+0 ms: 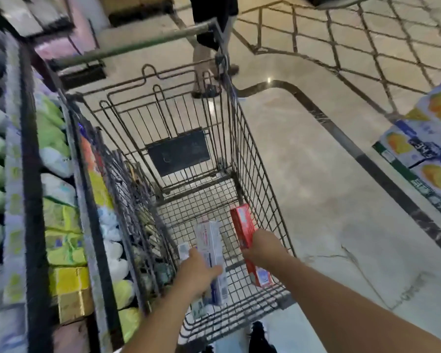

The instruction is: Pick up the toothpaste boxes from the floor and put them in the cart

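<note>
The right hand [262, 247] is curled round the middle of a red toothpaste box [248, 240], which runs lengthwise through the grip, its far end poking out ahead toward the cart's child-seat flap and its near end, with a label on it, jutting back toward the wrist. To the left of that grip, with a gap of bare wire between them, the left hand [197, 272] grips a white-and-blue toothpaste box [210, 250] from its left side, thumb across the top face, fingers wrapped under; another pale box [183, 250] peeks out just left of those knuckles, and whether the same fingers hold it cannot be told. Both hands and their boxes sit low inside the wire basket of the shopping cart [260, 159], just above its mesh bottom. Beyond the left grip, outside the cart wall, stands a shelf [31, 174] of green, white and yellow packs. Far ahead of both grips, past the cart handle [127, 44], a person's legs [204, 62] stand on the marble floor [316, 187].
</note>
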The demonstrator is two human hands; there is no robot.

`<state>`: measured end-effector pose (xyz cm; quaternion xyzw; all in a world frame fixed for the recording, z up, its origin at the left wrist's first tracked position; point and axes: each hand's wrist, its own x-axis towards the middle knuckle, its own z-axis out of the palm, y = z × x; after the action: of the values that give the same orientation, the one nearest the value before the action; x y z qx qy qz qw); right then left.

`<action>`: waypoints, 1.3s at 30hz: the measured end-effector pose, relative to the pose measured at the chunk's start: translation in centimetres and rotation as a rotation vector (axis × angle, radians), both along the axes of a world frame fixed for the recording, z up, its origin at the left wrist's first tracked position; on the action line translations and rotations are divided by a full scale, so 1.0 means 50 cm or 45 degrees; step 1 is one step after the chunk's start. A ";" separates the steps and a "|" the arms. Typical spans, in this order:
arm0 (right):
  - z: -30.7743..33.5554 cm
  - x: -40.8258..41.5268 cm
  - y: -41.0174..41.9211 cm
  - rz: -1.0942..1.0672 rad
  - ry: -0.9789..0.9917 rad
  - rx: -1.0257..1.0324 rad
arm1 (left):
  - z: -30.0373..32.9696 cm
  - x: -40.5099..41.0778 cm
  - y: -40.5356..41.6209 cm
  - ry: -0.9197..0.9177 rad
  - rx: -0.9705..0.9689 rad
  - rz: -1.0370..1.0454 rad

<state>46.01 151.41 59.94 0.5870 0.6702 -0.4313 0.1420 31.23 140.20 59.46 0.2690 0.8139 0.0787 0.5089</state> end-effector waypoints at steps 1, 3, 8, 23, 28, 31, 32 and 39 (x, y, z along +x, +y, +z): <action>-0.038 -0.004 0.011 -0.009 -0.004 -0.021 | -0.027 0.003 0.011 -0.023 -0.019 0.008; -0.113 -0.010 0.024 0.028 -0.032 -0.050 | -0.092 0.009 0.024 -0.068 -0.039 0.028; -0.268 -0.024 0.014 0.165 -0.068 -0.147 | -0.242 0.021 0.033 -0.099 -0.188 0.013; -0.439 -0.068 -0.052 0.418 -0.166 -0.237 | -0.424 0.034 -0.006 0.071 -0.200 0.028; -0.432 -0.066 -0.068 0.430 -0.161 -0.242 | -0.419 0.026 -0.013 0.124 -0.201 0.067; -0.406 -0.072 -0.071 0.466 -0.148 -0.299 | -0.396 0.023 -0.009 0.086 -0.198 0.043; -0.395 -0.073 -0.071 0.476 -0.150 -0.317 | -0.385 0.021 -0.008 0.073 -0.195 0.030; -0.255 -0.052 -0.048 0.592 -0.149 -0.304 | -0.252 -0.021 -0.031 -0.018 -0.235 -0.149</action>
<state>43.40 149.00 47.18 0.4204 0.7220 -0.4285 0.3440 30.17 138.65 46.84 0.2675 0.7970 -0.0246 0.5409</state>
